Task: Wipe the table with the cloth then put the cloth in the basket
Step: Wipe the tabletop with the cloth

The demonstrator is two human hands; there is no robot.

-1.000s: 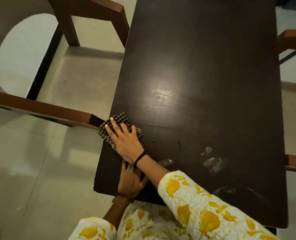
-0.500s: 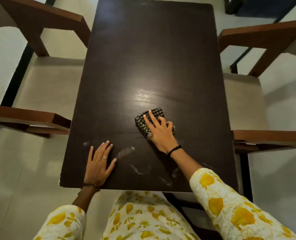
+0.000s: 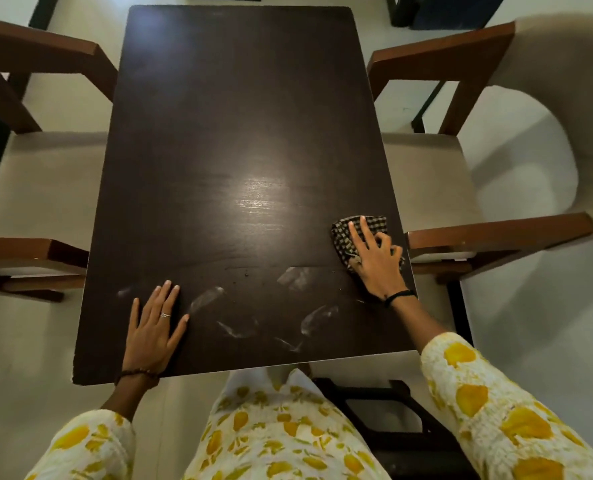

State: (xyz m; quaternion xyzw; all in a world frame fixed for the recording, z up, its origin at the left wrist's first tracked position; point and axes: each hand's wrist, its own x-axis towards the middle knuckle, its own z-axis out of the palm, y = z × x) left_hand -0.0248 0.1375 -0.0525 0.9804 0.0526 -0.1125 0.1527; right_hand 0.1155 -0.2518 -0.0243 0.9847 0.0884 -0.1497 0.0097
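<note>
Figure. Wiping stroke at the right edge of the dark brown rectangular wooden tabletop (image 3: 239, 140). The right hand (image 3: 378, 263) lies palm-down on the black-and-cream checked cloth (image 3: 352, 230), fingers spread over the bunched fabric and pressing it against the surface rather than pinching it; the cloth sits just inside the right edge, about two-thirds of the way toward the near edge, beside the wooden armrest of a chair (image 3: 499, 230). The left hand (image 3: 153, 327) rests flat and open on the tabletop near the near-left corner, holding nothing and well apart from the cloth, apparently as a brace. Pale dusty smears (image 3: 295, 277) lie in a band between the two hands, parallel to the near edge, with small dark specks close by.

To wipe well, the cloth probably should be drawn back across this band with even palm pressure, in overlapping passes that reach the near edge, and the left hand lifted so the patch beneath it is covered. Crumbs are best gathered into the cloth, not pushed off the edge. No basket is in view.
</note>
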